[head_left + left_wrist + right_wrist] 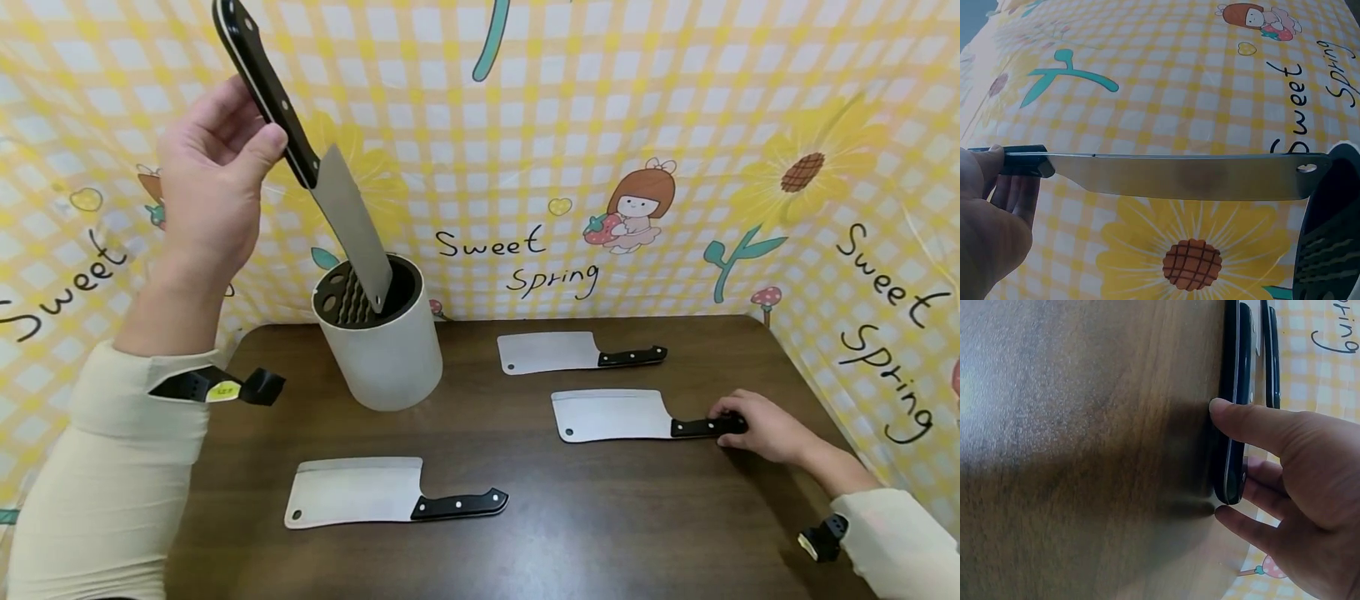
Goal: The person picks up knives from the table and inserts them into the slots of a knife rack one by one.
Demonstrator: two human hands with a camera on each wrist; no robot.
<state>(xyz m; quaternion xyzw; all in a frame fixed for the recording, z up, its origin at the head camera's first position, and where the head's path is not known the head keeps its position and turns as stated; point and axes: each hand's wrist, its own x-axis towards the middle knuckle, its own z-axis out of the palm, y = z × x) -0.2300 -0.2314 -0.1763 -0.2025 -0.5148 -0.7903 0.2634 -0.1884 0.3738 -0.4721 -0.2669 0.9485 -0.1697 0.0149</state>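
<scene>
1 cleaver [352, 225] pinched in L hand [213, 171], blade end at knife block [397, 367] below fingers [262, 147], R hand [768, 427] gripping 2nd cleaver [615, 415] by handle, tbl [600, 517] under fingertips

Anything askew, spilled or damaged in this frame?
Nothing looks spilled or damaged. The one askew thing is the raised black-handled metal cleaver, tilted over the white cylindrical knife holder, but the left hand holds it, so that seems deliberate.
</scene>
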